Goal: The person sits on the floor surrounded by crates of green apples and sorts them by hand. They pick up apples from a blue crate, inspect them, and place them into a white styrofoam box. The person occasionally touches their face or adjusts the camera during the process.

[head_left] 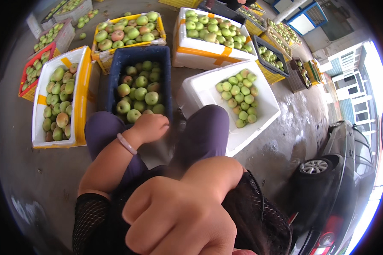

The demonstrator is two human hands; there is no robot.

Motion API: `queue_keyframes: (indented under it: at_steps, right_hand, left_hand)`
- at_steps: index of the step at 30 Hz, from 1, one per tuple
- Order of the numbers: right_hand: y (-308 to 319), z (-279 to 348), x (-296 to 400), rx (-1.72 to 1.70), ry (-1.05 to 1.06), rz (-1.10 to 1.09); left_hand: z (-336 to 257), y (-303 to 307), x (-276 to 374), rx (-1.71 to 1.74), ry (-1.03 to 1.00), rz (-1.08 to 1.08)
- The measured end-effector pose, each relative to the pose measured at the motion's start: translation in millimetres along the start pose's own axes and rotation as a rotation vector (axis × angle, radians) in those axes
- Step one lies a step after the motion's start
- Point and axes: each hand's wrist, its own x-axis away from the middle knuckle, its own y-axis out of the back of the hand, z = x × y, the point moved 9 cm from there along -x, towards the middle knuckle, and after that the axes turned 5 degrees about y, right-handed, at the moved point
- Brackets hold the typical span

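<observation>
My left hand (152, 128), a bracelet on its wrist, hangs with curled fingers over the near edge of a dark blue plastic crate (111, 79) of green and reddish apples (141, 93). Nothing shows in it. Large and close to the camera is my right hand (182, 220), fingers bent and back towards me; its palm and fingertips are hidden. Right of my knees, a white foam box (258, 134) stands tilted, with apples (239, 95) gathered on one side. Another white foam box (38, 118), edged in yellow tape, holds apples at the left.
Beyond the blue crate stand a yellow crate (162, 30) and a taped foam box (191, 59), both full of apples. More apple crates line the back and both sides, including a red one (22, 78). Loose apples (82, 36) lie on the floor. A dark car (338, 169) is at the right.
</observation>
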Motion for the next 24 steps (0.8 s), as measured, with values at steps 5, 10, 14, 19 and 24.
queue_keyframes:
  at_steps: [5, 10, 14, 19, 24]
  right_hand:
    - [-9.4, -6.7, 8.8, -0.085, -0.221, 0.161]
    - [-2.8, -2.9, 17.5, 0.059, -0.056, 0.214]
    - [32.4, 3.4, 32.0, 0.387, -0.041, 0.304]
    - [177.6, -8.5, 123.2, 1.136, -0.733, 0.365]
    - [325.0, 104.7, 298.8, 1.563, -1.414, -0.148]
  left_hand:
    - [-5.4, 3.4, -1.5, 0.018, -0.010, 0.021]
    - [-0.5, 7.1, 0.7, 0.019, -0.013, -0.014]
    - [6.6, 8.0, 2.8, 0.014, 0.018, -0.008]
    - [1.4, 6.6, 0.1, 0.065, 0.012, 0.014]
    - [0.2, -0.6, -5.7, 0.011, 0.058, 0.082]
